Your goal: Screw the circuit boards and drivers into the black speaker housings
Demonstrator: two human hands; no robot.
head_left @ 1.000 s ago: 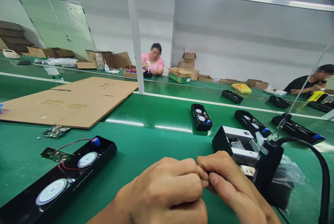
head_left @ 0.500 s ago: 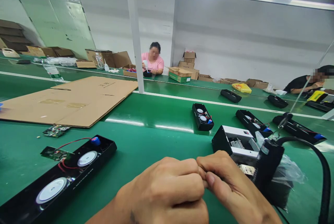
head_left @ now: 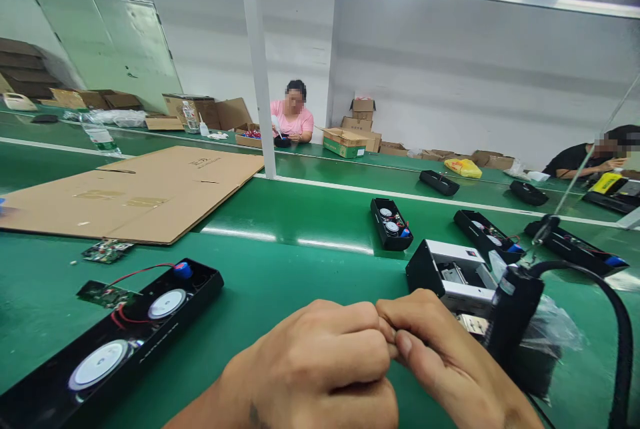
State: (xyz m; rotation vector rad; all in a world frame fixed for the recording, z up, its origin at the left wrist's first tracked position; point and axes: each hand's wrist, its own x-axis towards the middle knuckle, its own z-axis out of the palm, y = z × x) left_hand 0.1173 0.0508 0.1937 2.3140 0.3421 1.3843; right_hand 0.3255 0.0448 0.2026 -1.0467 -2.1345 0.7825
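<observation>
My left hand (head_left: 320, 355) is curled closed at the bottom middle, back of the hand toward me. My right hand (head_left: 440, 355) meets it, thumb and index finger pinched against the left fingertips. Whatever lies between the fingers is hidden. To the left is an open black speaker housing (head_left: 200, 305) with two round white-faced speakers (head_left: 167, 303) and a blue cylindrical part (head_left: 183, 270). Red wires run from it to a green circuit board (head_left: 105, 294) resting at its rim. Neither hand touches the housing.
A flat cardboard sheet (head_left: 145, 195) and another circuit board (head_left: 107, 251) lie at left. On the right stand a white-and-black box (head_left: 450, 272) and a black cylindrical tool (head_left: 515, 309) with a thick cable. More housings (head_left: 391, 224) sit beyond. Two people work across the line.
My hands have barely moved and stay pressed together. The open housings in the middle lane have shifted slightly right; the black units in the far lane have shifted slightly left.
</observation>
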